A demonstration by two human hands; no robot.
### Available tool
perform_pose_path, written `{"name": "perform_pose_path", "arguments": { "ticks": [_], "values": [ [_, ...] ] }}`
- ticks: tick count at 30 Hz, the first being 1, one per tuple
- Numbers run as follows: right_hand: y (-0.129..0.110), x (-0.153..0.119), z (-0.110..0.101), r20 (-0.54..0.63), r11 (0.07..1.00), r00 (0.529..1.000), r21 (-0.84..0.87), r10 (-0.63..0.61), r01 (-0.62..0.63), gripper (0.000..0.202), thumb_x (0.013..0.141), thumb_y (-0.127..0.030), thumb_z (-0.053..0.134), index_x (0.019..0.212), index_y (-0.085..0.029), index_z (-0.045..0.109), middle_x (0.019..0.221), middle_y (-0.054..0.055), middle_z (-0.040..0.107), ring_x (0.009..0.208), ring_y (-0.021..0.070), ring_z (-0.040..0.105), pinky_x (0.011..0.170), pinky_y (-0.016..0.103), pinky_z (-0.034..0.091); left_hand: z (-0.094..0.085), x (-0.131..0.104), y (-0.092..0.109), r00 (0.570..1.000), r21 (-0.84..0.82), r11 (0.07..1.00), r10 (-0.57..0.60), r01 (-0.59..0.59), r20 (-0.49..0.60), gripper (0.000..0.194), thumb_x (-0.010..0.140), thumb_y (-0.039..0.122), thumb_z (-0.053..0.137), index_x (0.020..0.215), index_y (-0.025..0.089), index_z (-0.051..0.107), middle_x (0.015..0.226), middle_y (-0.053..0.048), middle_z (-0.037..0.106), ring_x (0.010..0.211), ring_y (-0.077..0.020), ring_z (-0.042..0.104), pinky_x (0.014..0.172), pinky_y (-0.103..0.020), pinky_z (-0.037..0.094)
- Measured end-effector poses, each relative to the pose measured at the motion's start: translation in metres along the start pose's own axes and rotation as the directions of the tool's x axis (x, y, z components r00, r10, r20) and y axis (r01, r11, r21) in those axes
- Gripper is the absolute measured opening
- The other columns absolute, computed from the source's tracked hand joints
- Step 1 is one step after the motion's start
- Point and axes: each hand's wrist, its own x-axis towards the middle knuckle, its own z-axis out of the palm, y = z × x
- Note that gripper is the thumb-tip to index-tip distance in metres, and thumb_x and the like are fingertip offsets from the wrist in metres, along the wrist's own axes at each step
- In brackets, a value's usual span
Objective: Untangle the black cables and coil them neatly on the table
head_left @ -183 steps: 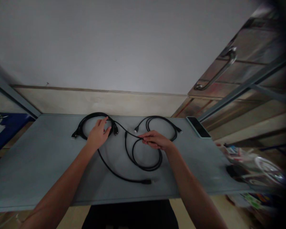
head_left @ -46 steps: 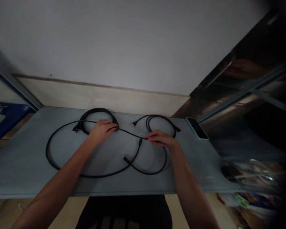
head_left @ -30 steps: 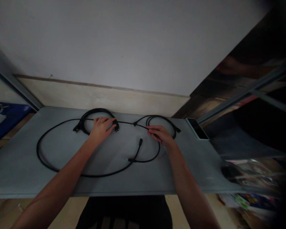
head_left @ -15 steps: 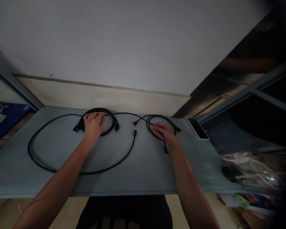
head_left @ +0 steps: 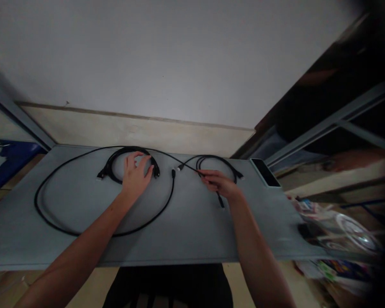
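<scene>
My left hand (head_left: pixel 136 173) hovers over the coiled black cable (head_left: pixel 111 164) on the left, its fingers spread and curved with nothing between them. A long black cable (head_left: pixel 38 188) runs in a wide loop around that coil and across to my right hand (head_left: pixel 216 179), whose fingers pinch it near one end. A connector (head_left: pixel 221 201) hangs just below the right hand. The loop's other connector (head_left: pixel 173 173) lies mid-table. Behind my right hand lies a second coiled black cable (head_left: pixel 226 159), partly hidden by the fingers.
The grey table (head_left: pixel 192 231) meets a pale wall at the back. A phone (head_left: pixel 265 173) lies near its right end. Bagged items (head_left: pixel 343 231) are at the far right, a blue surface (head_left: pixel 17 158) at the far left. Another person's hand (head_left: pixel 356 160) shows at the right.
My left hand has moved right and its fingers have come off the cable. The long loop has shifted, its back stretch now further back and its free connector slightly left. My right hand still pinches the cable.
</scene>
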Motion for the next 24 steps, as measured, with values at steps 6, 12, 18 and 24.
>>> {"name": "perform_pose_path", "arguments": {
  "ticks": [6,12,18,24],
  "values": [
    [0.001,0.007,0.006,-0.112,0.993,0.987,-0.014,-0.117,0.117,0.042,0.077,-0.023,0.070,0.119,-0.018,0.066,0.123,0.013,0.068,0.070,0.0115,0.064,0.048,0.020,0.041,0.003,-0.015,0.029,0.898,-0.126,0.982,0.181,-0.141,0.401,0.034,0.099,0.041,0.048,0.087,0.020,0.072,0.082,-0.007,0.067,0.086,-0.0221,0.062,0.086,-0.037,0.050],
    [0.008,0.008,0.003,-0.151,0.950,0.988,-0.311,-0.029,-0.020,0.045,0.082,-0.039,0.069,0.118,-0.013,0.065,0.073,0.005,0.071,0.050,0.0116,0.059,0.039,0.020,0.036,0.018,-0.039,0.054,0.828,-0.021,0.979,0.182,-0.202,0.530,0.041,0.089,0.055,0.060,0.089,0.015,0.072,0.092,-0.013,0.066,0.099,-0.0300,0.060,0.091,-0.044,0.049],
    [0.006,0.008,0.002,-0.098,0.916,0.995,-0.398,0.024,-0.061,0.050,0.079,-0.034,0.069,0.124,-0.012,0.069,0.059,-0.004,0.055,0.041,0.0044,0.035,0.038,0.020,0.021,0.029,-0.052,0.066,0.765,-0.154,0.980,0.195,-0.126,0.613,0.027,0.091,0.026,0.059,0.114,0.015,0.066,0.110,-0.013,0.064,0.106,-0.0279,0.059,0.094,-0.042,0.050],
    [-0.001,0.006,0.009,-0.076,0.981,0.985,-0.126,-0.157,0.147,0.045,0.077,-0.029,0.070,0.120,-0.016,0.067,0.112,0.011,0.070,0.070,0.0111,0.061,0.053,0.021,0.043,0.018,-0.062,0.084,0.697,-0.316,0.948,0.253,-0.039,0.671,0.036,0.092,0.012,0.047,0.123,0.022,0.062,0.108,-0.008,0.068,0.103,-0.0231,0.064,0.094,-0.037,0.051]
  ]
}}
